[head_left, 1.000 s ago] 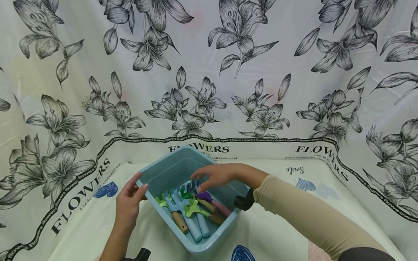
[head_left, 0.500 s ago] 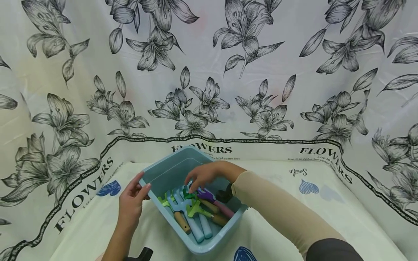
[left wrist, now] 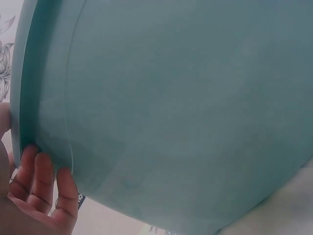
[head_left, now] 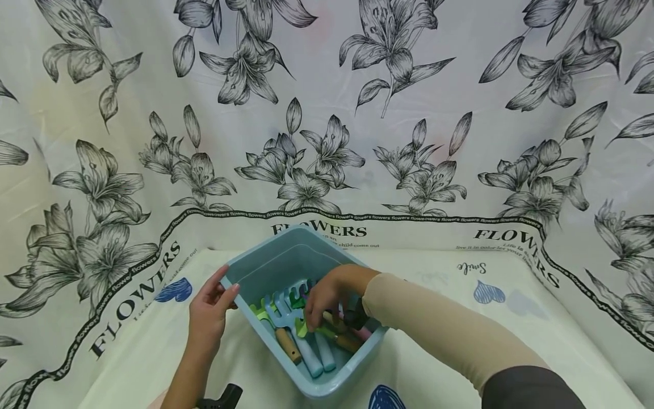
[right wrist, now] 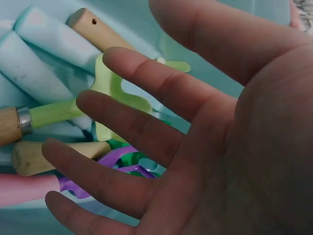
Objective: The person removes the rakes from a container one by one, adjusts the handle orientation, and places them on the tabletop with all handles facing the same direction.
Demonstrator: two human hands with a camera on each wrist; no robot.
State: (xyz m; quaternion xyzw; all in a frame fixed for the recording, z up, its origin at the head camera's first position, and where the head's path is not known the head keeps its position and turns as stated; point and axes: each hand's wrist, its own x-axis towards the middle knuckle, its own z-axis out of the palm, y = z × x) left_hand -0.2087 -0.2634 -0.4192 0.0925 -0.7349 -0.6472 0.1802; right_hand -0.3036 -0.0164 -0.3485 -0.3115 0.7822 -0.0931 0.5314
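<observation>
My left hand (head_left: 208, 307) grips the left rim of a light blue plastic bin (head_left: 273, 264), thumb over the rim and fingers against the outside wall. In the bin lie several small garden hand rakes and forks. My right hand (head_left: 327, 298) is inside the bin, low over the tools. In the right wrist view its fingers are spread and nearly straight above a light green hand rake (right wrist: 54, 113) with a wooden handle. Beside that rake are a purple rake with a pink handle (right wrist: 29, 190), a blue fork (head_left: 281, 309) and another wooden handle (right wrist: 105, 29).
The bin stands at an angle on a pale sheet (head_left: 434, 369) printed with blue hearts (head_left: 489, 292). Behind it hangs a floral curtain (head_left: 424, 57). A black wrist mount (head_left: 356, 312) on the right wrist hides part of the tools.
My right hand has come down deeper into the bin and moved from the far tools to over the light green rake. My left hand has kept its hold on the rim.
</observation>
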